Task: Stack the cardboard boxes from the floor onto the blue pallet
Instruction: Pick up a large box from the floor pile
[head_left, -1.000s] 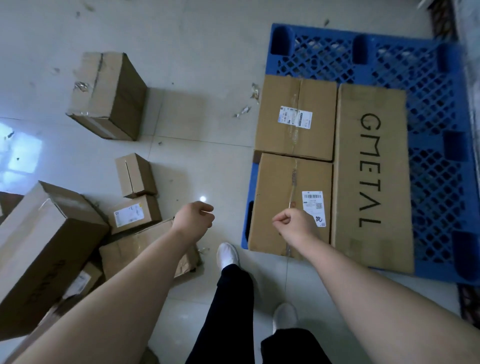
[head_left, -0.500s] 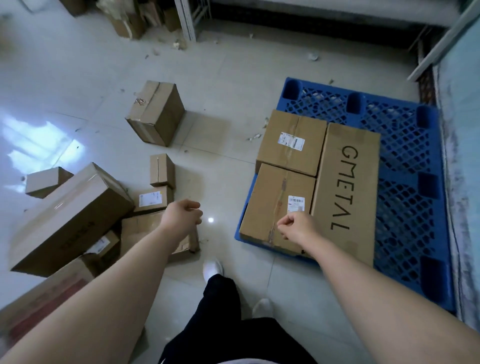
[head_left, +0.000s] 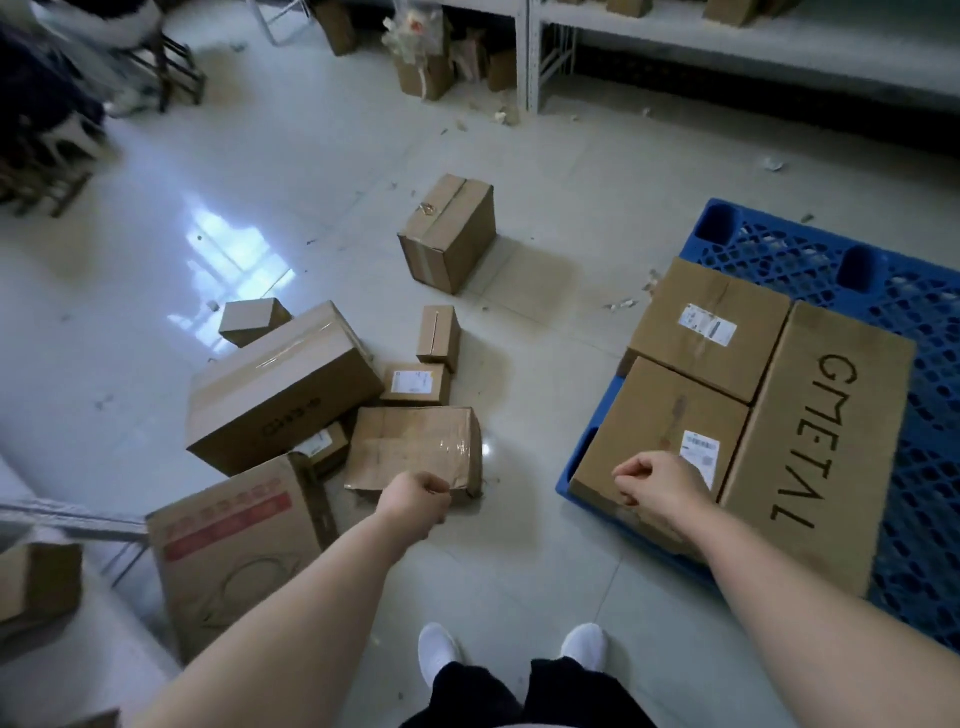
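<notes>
The blue pallet (head_left: 862, 270) lies on the floor at the right and carries three cardboard boxes: a long one printed GMETAL (head_left: 821, 447), a labelled box (head_left: 711, 332) behind and a second labelled box (head_left: 654, 436) in front. Several boxes lie in a heap on the floor at the left, among them a long box (head_left: 280, 389), a crumpled flat box (head_left: 415, 447) and a box with red print (head_left: 234, 540). One box (head_left: 447, 234) stands alone farther back. My left hand (head_left: 415, 501) hangs curled and holds nothing over the crumpled box's near edge. My right hand (head_left: 660, 486) is curled and holds nothing above the front pallet box.
White shelving (head_left: 530, 57) with boxes under it runs along the back wall. Dark clutter and a stool (head_left: 166, 62) fill the far left corner. Paper scraps litter the tiles. My white shoes (head_left: 436, 654) stand on bare floor between the heap and the pallet.
The view has lifted and swung left, bringing the shelving and more floor boxes into sight. Both hands keep their curled pose in front of me, holding nothing.
</notes>
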